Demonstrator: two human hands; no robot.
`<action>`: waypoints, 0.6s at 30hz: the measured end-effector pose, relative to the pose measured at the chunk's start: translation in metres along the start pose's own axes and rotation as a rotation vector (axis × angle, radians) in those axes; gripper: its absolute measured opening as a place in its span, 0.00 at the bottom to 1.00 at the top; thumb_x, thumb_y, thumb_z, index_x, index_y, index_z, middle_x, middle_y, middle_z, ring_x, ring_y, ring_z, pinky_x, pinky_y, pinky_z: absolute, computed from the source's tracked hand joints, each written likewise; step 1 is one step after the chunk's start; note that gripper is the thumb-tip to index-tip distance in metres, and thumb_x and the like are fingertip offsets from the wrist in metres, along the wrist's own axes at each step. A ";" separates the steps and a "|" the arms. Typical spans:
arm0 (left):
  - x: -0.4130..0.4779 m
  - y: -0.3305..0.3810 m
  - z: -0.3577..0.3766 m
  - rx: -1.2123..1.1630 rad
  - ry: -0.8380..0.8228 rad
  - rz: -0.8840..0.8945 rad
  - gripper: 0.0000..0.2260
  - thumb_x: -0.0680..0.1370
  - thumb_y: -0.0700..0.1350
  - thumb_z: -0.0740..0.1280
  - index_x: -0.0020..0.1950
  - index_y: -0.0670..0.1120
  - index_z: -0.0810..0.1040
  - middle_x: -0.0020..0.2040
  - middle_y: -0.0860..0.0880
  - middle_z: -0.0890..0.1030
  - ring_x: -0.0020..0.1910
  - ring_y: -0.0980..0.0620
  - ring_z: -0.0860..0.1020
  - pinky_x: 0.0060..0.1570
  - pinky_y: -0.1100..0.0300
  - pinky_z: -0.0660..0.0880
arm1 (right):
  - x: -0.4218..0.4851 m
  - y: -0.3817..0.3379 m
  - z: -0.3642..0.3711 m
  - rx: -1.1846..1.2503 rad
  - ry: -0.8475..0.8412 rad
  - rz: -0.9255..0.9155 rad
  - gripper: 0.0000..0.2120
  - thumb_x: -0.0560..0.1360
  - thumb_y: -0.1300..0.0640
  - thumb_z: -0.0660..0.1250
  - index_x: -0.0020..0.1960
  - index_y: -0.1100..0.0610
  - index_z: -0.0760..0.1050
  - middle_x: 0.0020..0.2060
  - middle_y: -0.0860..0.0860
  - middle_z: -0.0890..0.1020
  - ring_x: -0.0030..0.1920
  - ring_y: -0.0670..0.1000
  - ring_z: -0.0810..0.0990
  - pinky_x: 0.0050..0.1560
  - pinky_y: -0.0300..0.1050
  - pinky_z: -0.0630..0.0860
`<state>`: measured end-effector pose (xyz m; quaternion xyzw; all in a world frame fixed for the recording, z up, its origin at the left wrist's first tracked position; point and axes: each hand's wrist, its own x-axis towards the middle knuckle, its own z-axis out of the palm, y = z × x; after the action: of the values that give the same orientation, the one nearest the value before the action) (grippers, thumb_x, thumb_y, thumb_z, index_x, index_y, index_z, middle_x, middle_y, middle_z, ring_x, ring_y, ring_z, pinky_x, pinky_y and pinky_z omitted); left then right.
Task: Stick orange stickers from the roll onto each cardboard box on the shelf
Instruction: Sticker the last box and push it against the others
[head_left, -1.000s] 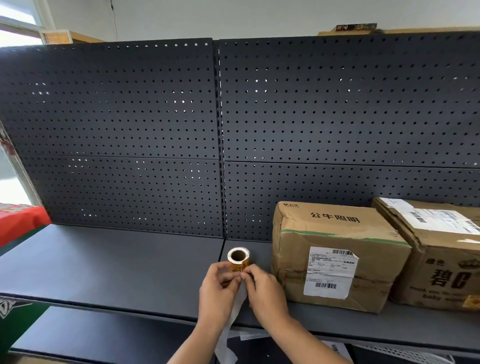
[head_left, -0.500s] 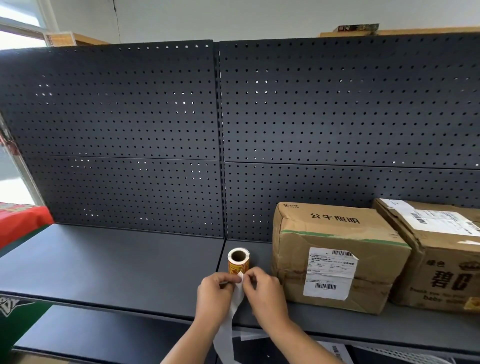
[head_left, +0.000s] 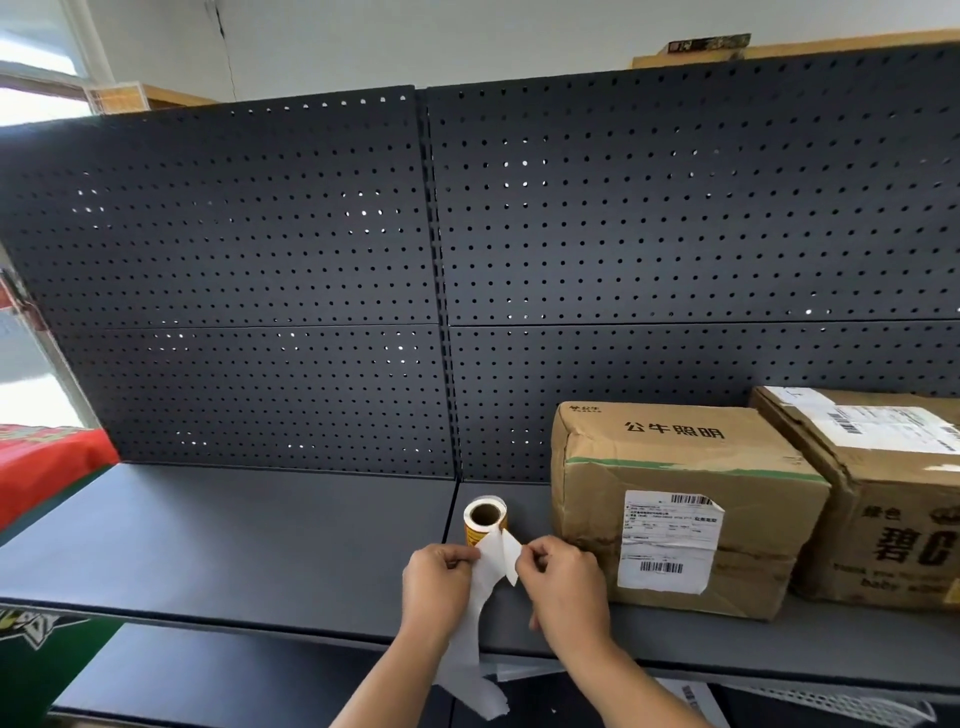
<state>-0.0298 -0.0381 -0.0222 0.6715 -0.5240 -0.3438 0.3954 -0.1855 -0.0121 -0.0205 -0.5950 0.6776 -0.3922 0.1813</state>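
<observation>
An orange sticker roll (head_left: 484, 521) stands upright on the dark shelf (head_left: 270, 545), just left of a cardboard box (head_left: 680, 499) with a white shipping label. A second cardboard box (head_left: 878, 488) sits to its right. A white backing strip (head_left: 480, 597) trails from the roll down past the shelf edge. My left hand (head_left: 439, 587) pinches the strip. My right hand (head_left: 563, 587) pinches a sticker (head_left: 510, 556), white side toward me, partly peeled off the strip.
A black pegboard (head_left: 311, 286) backs the shelf. A lower shelf (head_left: 208, 680) lies beneath, with white paper scraps near its right. Something red and green (head_left: 47, 462) stands at the far left.
My hands have moved slightly apart, and the sticker now stands peeled away from the backing strip on the right. The roll and boxes have stayed put.
</observation>
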 end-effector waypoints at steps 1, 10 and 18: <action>0.000 0.000 0.001 -0.006 0.001 -0.009 0.15 0.81 0.36 0.64 0.48 0.51 0.88 0.48 0.54 0.86 0.36 0.55 0.79 0.36 0.67 0.72 | -0.001 0.001 -0.001 -0.013 0.004 -0.001 0.11 0.80 0.55 0.64 0.41 0.52 0.80 0.26 0.51 0.81 0.19 0.48 0.79 0.29 0.46 0.79; -0.005 0.002 0.000 0.069 0.011 -0.040 0.13 0.82 0.38 0.64 0.59 0.47 0.87 0.53 0.52 0.84 0.43 0.61 0.78 0.37 0.71 0.71 | -0.005 0.019 0.000 -0.102 0.113 -0.069 0.08 0.78 0.50 0.65 0.41 0.47 0.77 0.27 0.48 0.81 0.24 0.49 0.79 0.28 0.50 0.79; -0.050 0.029 0.010 0.064 0.204 0.256 0.03 0.80 0.48 0.67 0.51 0.56 0.78 0.52 0.61 0.75 0.55 0.58 0.72 0.54 0.59 0.74 | -0.008 0.010 -0.002 -0.100 0.221 -0.248 0.08 0.76 0.53 0.73 0.40 0.49 0.75 0.25 0.47 0.79 0.25 0.49 0.79 0.26 0.50 0.76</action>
<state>-0.0620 0.0054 0.0015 0.6429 -0.5733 -0.2037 0.4654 -0.1918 -0.0039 -0.0282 -0.6357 0.6334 -0.4404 0.0260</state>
